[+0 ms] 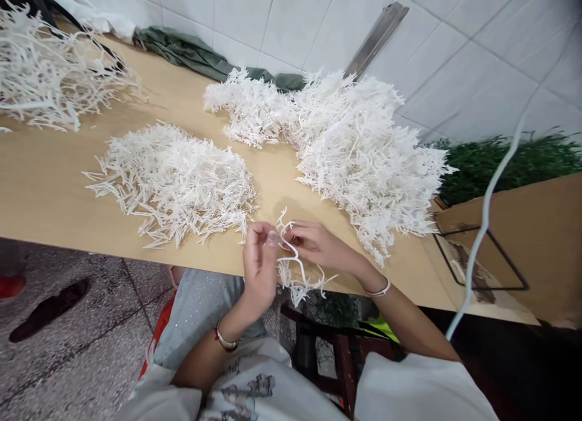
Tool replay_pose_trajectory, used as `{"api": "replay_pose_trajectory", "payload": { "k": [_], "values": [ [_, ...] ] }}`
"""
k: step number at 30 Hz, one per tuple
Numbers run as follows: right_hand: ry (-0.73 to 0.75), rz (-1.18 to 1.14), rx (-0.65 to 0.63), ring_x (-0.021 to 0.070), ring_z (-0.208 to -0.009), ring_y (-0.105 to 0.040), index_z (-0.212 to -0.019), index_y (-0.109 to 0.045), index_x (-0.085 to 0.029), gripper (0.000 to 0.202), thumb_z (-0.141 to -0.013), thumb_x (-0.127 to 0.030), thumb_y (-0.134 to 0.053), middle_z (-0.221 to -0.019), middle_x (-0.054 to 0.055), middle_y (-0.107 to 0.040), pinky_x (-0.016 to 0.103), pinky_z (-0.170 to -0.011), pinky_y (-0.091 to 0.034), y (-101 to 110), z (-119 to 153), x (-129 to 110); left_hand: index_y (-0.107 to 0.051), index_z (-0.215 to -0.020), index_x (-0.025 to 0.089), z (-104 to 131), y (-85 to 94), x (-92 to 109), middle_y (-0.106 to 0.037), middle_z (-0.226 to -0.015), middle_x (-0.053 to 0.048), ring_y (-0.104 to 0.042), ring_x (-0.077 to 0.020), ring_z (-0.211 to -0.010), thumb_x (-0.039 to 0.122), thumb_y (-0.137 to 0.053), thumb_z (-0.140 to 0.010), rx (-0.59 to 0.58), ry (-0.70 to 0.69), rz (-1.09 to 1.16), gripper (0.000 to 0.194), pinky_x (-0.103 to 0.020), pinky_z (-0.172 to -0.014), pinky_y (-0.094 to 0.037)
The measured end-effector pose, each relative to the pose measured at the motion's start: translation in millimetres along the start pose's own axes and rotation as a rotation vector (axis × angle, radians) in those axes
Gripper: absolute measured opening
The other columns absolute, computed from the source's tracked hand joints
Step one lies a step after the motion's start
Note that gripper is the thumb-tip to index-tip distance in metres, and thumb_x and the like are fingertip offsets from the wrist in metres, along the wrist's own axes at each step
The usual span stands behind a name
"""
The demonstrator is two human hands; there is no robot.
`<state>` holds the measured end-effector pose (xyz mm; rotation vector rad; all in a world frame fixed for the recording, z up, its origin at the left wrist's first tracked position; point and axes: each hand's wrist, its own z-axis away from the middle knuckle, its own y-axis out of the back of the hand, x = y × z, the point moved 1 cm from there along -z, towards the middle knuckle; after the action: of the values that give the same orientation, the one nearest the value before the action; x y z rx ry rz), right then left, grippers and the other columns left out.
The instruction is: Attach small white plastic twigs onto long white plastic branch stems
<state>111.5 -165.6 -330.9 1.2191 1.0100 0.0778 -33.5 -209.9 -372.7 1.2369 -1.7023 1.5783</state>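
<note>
A white branched plastic stem [297,260] hangs between my hands at the table's front edge, its tufted end over the edge. My right hand [318,245] has its fingers closed around the stem's upper part, from the right. On the left, my left hand [261,260] is curled with thumb and fingertips together beside the stem; what it pinches is too small to make out. A heap of small white sprigs [177,181] lies to the left of my hands. Behind and to the right spreads a larger pile of white branches [359,148].
Tangled white stems [50,75] lie at the table's far left. Dark green cloth [186,51] runs along the tiled wall. At right are a cardboard box [536,239], green foliage [536,160] and a hanging white cable [486,208].
</note>
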Motion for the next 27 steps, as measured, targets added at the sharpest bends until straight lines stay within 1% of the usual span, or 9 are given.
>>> {"api": "replay_pose_trajectory", "payload": {
  "k": [2,6,9,11,15,20,23,25,27],
  "values": [
    [-0.046,-0.034,0.041,0.0154,-0.074,-0.06,-0.083,-0.064,-0.016,0.011,-0.086,-0.025,-0.059,-0.081,0.004,-0.065,0.027,-0.066,-0.047,4.5,1.7,6.3,-0.052,-0.103,0.021,2.4,-0.5,-0.4,-0.053,-0.099,-0.006,-0.05,-0.0173,-0.092,0.034,-0.058,-0.087,-0.096,-0.098,-0.211,0.022,-0.029,-0.082,-0.04],
    [-0.147,-0.099,0.213,0.0142,-0.069,-0.061,-0.077,-0.066,-0.017,0.015,-0.082,-0.031,-0.065,-0.074,0.002,-0.066,0.027,-0.062,-0.047,24.0,-4.2,20.2,-0.039,-0.129,0.022,3.2,-2.5,-2.8,-0.046,-0.128,-0.014,-0.043,-0.0285,-0.12,0.039,-0.073,-0.073,-0.257,-0.217,-0.576,0.068,-0.042,-0.1,-0.036],
    [-0.132,-0.263,0.433,0.0113,-0.06,-0.058,-0.079,-0.065,-0.017,0.023,-0.073,-0.037,-0.074,-0.068,0.0,-0.062,0.026,-0.057,-0.048,42.4,-24.9,21.6,-0.025,-0.141,0.021,3.6,-3.9,-4.9,-0.024,-0.148,-0.019,-0.024,-0.0333,-0.138,0.034,-0.067,-0.078,-0.252,-0.274,-0.736,0.077,-0.05,-0.109,-0.026],
    [-0.053,-0.369,0.493,0.011,-0.061,-0.058,-0.083,-0.064,-0.018,0.031,-0.066,-0.04,-0.078,-0.07,-0.001,-0.062,0.025,-0.058,-0.05,50.8,-48.2,14.6,-0.018,-0.145,0.022,4.4,-4.3,-5.8,-0.01,-0.154,-0.018,-0.014,-0.0336,-0.142,0.026,-0.061,-0.081,-0.257,-0.273,-0.758,0.077,-0.052,-0.11,-0.024],
    [0.108,-0.375,0.385,0.0112,-0.072,-0.06,-0.081,-0.062,-0.02,0.025,-0.069,-0.038,-0.075,-0.081,-0.001,-0.066,0.026,-0.07,-0.051,45.3,-107.0,-9.0,-0.019,-0.144,0.024,6.9,-3.3,-5.5,-0.017,-0.152,-0.017,-0.03,-0.0314,-0.135,0.014,-0.055,-0.079,-0.291,-0.239,-0.645,0.075,-0.046,-0.103,-0.036],
    [0.096,-0.048,0.306,0.0131,-0.074,-0.056,-0.076,-0.063,-0.018,0.008,-0.075,-0.023,-0.069,-0.079,0.001,-0.066,0.03,-0.075,-0.046,13.2,-159.2,-18.8,-0.037,-0.134,0.022,12.2,-0.9,-3.9,-0.048,-0.125,-0.012,-0.051,-0.0215,-0.102,0.005,-0.046,-0.078,-0.287,-0.255,-0.498,0.059,-0.035,-0.089,-0.041],
    [0.165,0.053,0.426,0.0164,-0.084,-0.056,-0.079,-0.064,-0.019,0.013,-0.073,-0.025,-0.072,-0.087,0.003,-0.066,0.032,-0.079,-0.045,9.1,-158.4,-17.4,-0.049,-0.123,0.022,13.9,2.6,-3.9,-0.055,-0.106,-0.008,-0.051,-0.019,-0.091,0.005,-0.044,-0.078,-0.226,-0.207,-0.327,0.049,-0.03,-0.08,-0.041],
    [0.251,-0.023,0.506,0.015,-0.081,-0.056,-0.087,-0.063,-0.019,0.017,-0.077,-0.031,-0.07,-0.091,0.003,-0.065,0.031,-0.078,-0.046,15.0,-143.4,-18.6,-0.054,-0.118,0.022,13.8,6.0,-3.3,-0.056,-0.1,-0.006,-0.051,-0.0184,-0.088,0.007,-0.046,-0.079,-0.199,-0.148,-0.21,0.042,-0.028,-0.077,-0.041],
    [0.284,-0.047,0.599,0.0148,-0.079,-0.055,-0.088,-0.062,-0.021,0.016,-0.084,-0.036,-0.063,-0.09,0.003,-0.064,0.032,-0.079,-0.046,22.4,-121.6,-20.8,-0.057,-0.114,0.021,13.0,9.2,-1.3,-0.058,-0.094,-0.006,-0.052,-0.0178,-0.085,0.011,-0.047,-0.081,-0.254,-0.093,-0.133,0.036,-0.027,-0.075,-0.041]
  ]
}}
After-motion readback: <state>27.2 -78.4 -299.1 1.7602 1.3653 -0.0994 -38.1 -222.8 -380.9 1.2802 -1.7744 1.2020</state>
